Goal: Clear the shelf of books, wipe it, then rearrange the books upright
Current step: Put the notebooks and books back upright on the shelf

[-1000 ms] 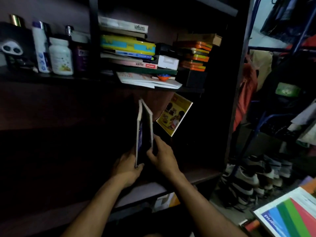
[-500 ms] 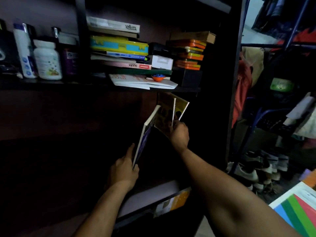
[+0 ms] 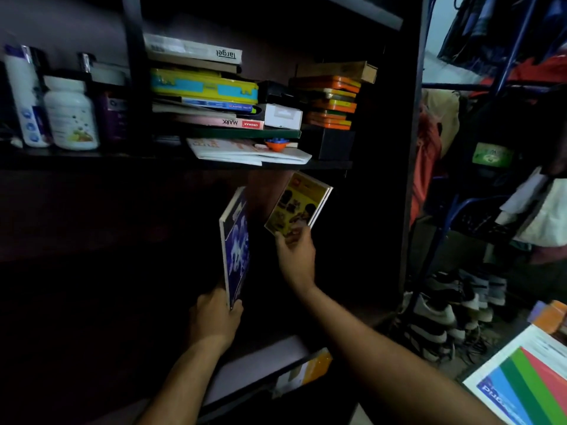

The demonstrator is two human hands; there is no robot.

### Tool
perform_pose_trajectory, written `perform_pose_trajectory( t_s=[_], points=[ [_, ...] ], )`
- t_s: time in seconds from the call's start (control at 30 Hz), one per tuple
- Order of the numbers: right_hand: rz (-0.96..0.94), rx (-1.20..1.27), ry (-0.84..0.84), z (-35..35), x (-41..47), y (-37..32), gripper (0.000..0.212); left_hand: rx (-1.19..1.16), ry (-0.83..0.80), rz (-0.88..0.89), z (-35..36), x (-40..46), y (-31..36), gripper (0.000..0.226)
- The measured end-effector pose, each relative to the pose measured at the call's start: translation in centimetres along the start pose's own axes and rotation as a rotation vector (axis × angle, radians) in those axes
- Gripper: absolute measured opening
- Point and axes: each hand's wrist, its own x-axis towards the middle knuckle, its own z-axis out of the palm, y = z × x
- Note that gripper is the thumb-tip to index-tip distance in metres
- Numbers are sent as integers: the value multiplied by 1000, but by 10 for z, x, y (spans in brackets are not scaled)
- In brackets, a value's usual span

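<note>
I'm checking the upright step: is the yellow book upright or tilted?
Tilted. The yellow book leans rightward, pinched at its lower corner by the right hand.

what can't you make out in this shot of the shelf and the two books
- Head view: the lower shelf behind the books is in deep shadow, so whether more books stand there cannot be told.
- Blue book: cover blurred, title unreadable; its bottom edge is hidden by the left hand.
- Yellow book: print too small to read; its lower corner is covered by the right hand.
- Striped book: cut off by the frame's right and bottom edges.
</note>
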Motion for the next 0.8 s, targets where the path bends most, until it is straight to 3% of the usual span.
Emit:
perform_pose_trajectory(
  t_s=[0.1, 0.17, 0.2, 0.37, 0.47, 0.63, 0.8],
  points=[
    [-81, 183, -345, 4, -59, -27, 38, -52, -36, -79, -4, 0, 4, 32],
    [-216, 51, -517, 5, -86, -33, 59, -189, -60, -141, -10, -3, 7, 28],
    [-278, -42, -518, 6, -92, -32, 64, -254, -53, -145, -9, -4, 7, 30],
    [-335, -150, -292, -3, -69, -19, 39, -14, -161, 92, -6, -5, 2, 46],
    [-307, -175, -169, -14, -38, -7, 29, 223, -186, 227, -4, -3, 1, 73],
    [-123, -219, -8, -21, 24, 2, 16, 259, -180, 233, 5, 1, 1, 62],
    [-37, -322, 168, -16, 67, 18, 20, 248, -158, 235, 9, 5, -3, 58]
  ],
)
